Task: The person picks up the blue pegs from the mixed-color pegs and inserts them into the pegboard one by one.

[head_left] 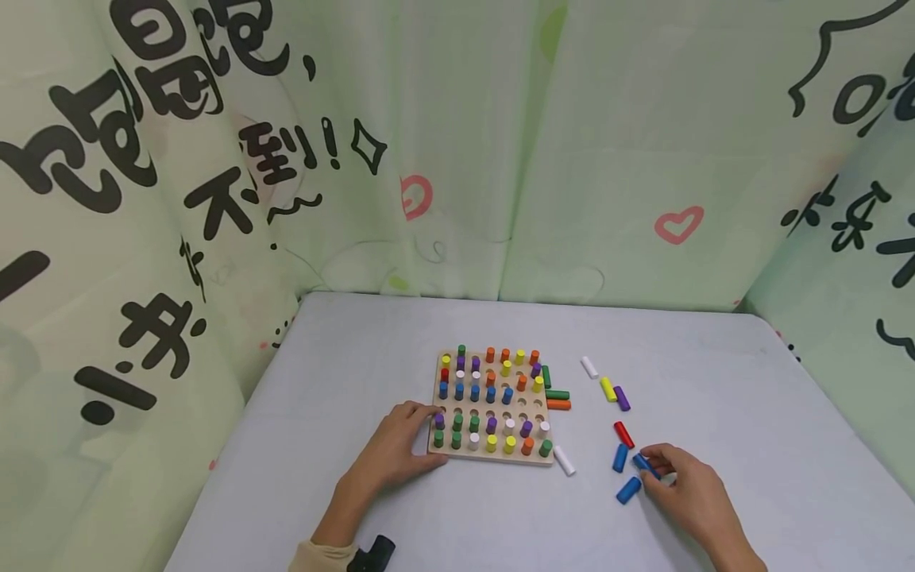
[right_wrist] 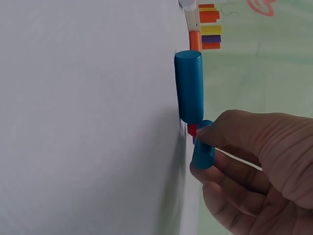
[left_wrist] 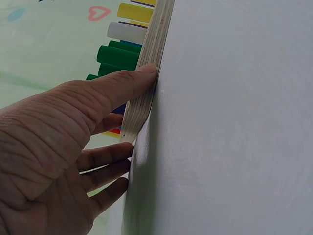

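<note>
A wooden pegboard (head_left: 493,457) stands on the table with rows of coloured pegs upright in its holes. My left hand (head_left: 393,446) holds its front left corner. In the left wrist view the thumb (left_wrist: 139,73) presses the board's layered front edge, with the other fingers at the left side. My right hand (head_left: 689,486) pinches a blue peg (right_wrist: 204,149) between thumb and fingers, tilted in the head view. Two more blue pegs lie beside that hand, one nearer (head_left: 628,490) and one farther back (head_left: 620,457). A red peg (head_left: 624,434) lies just beyond them.
Loose yellow (head_left: 608,388), purple (head_left: 622,398) and white (head_left: 589,367) pegs lie right of the board. Green (head_left: 557,395) and orange (head_left: 559,404) pegs lie against its right side. Another white peg (head_left: 564,461) is by its front right corner. A printed curtain (head_left: 457,262) surrounds the table.
</note>
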Motion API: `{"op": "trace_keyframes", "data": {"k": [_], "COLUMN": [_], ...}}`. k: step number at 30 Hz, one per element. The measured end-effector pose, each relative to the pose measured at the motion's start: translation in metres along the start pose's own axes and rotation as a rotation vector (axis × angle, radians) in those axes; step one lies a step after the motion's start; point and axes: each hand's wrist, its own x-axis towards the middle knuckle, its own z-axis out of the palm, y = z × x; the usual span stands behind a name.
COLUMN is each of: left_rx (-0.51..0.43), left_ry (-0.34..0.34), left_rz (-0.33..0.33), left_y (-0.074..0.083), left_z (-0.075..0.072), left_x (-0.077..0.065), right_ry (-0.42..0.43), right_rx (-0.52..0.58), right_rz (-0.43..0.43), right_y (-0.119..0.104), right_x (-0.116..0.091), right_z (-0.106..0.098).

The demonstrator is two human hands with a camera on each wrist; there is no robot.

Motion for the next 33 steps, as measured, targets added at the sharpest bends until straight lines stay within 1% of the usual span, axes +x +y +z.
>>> {"op": "trace_keyframes", "data": {"k": [8,16,25,29,33], "left_rx": [0.002,-0.01,0.002,0.009,0.015], "left_ry": [0.002,-0.005,-0.006,-0.007,-0.002], "left_rz": [-0.008,-0.009,-0.01,-0.015,-0.013], "left_y": [-0.001,0.0,0.001,-0.001,-0.002], "left_z": [0.001,0.0,0.0,0.001,0.003], "left_x": [0.0,-0.001,0.0,0.0,0.001], "right_ry": [0.026,0.06,0.11,0.128,0.127], "right_rx": [0.023,0.04,0.043,0.047,0.059], "right_rz": [-0.005,-0.052,-0.119,-0.129,-0.136], "right_y": [-0.007,-0.017,-0.031,-0.036,-0.041], "right_x": [0.003,0.006,0.01,0.012,0.014], "right_z": [-0.004,-0.004,-0.005,-0.005,-0.005]}}
